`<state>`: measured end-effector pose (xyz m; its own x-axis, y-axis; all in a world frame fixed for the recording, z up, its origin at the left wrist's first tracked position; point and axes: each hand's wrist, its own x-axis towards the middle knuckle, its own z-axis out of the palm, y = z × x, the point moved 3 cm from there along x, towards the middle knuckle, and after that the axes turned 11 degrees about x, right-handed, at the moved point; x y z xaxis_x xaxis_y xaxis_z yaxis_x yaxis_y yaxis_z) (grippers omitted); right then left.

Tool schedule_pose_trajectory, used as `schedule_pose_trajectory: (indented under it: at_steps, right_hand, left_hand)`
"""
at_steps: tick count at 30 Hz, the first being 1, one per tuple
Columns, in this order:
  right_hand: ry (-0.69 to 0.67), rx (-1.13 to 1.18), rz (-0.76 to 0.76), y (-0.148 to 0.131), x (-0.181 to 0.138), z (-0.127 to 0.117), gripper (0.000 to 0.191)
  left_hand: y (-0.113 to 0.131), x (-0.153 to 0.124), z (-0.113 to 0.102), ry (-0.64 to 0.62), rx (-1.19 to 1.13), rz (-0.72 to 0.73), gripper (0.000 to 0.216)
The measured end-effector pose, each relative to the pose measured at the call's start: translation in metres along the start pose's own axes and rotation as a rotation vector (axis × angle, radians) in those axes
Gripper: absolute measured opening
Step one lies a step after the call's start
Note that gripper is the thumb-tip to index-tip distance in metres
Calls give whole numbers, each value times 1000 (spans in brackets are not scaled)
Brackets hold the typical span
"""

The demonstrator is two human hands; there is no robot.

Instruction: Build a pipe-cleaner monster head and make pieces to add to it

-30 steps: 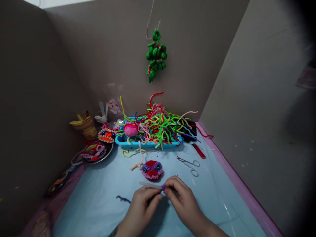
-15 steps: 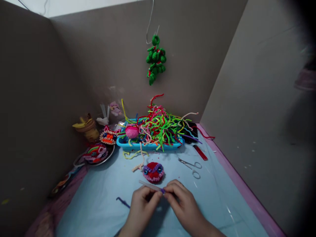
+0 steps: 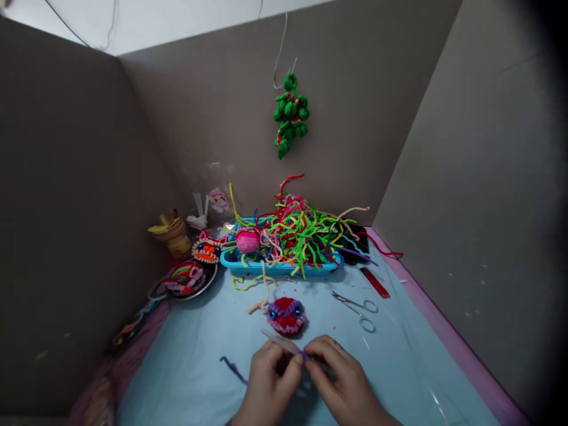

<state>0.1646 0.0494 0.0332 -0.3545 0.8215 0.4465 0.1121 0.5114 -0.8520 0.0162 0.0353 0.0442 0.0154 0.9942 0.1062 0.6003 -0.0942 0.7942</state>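
My left hand (image 3: 271, 381) is closed on a pale, translucent thin rod (image 3: 279, 340), which sticks out up and to the left past the fingers. At the rod's near end a short purple pipe cleaner (image 3: 304, 355) is coiled around it. The thumb and forefinger of my right hand (image 3: 339, 376) pinch this purple piece; how much of it lies under the fingers is hidden. Just beyond the hands lies a round red pipe-cleaner face (image 3: 286, 318) with blue eyes and purple brows. A dark purple pipe cleaner (image 3: 234, 369) rests left of my left hand.
A blue tray (image 3: 279, 270) heaped with colourful pipe cleaners stands at the back. Right of the face lie scissors (image 3: 355, 307) and a red-handled tool (image 3: 375, 283). A metal dish (image 3: 212, 283) with finished pieces sits left. A green ornament (image 3: 290, 115) hangs above, between grey partitions.
The whole view has shifted, so everything appears slightly farther right and lower. Both hands stay together at the rod's end, with the fingers only slightly altered.
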Motion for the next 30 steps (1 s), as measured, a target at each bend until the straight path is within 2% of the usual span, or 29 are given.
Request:
schedule_pose_trajectory:
  at_steps: [8,15,19,25,30]
  right_hand:
    - [-63,-40,-15,2,-1,2,16]
    - [4,-89,-43,-3,0,2,17]
    - [84,-114,-9,-3,3,-2,16]
    - [93,-164,31,1,3,-5,16]
    - [29,-262,39,4,1,-2,19]
  left_hand:
    - [3,2,-2,-3,3,56,18]
    - [-5,2,2,-17,-44,-70,23]
    - [-6,4,4,-57,-51,-51,22]
    - [-3,4,2,-63,106,82,13]
    - [-5,1,6,-49,399,179,11]
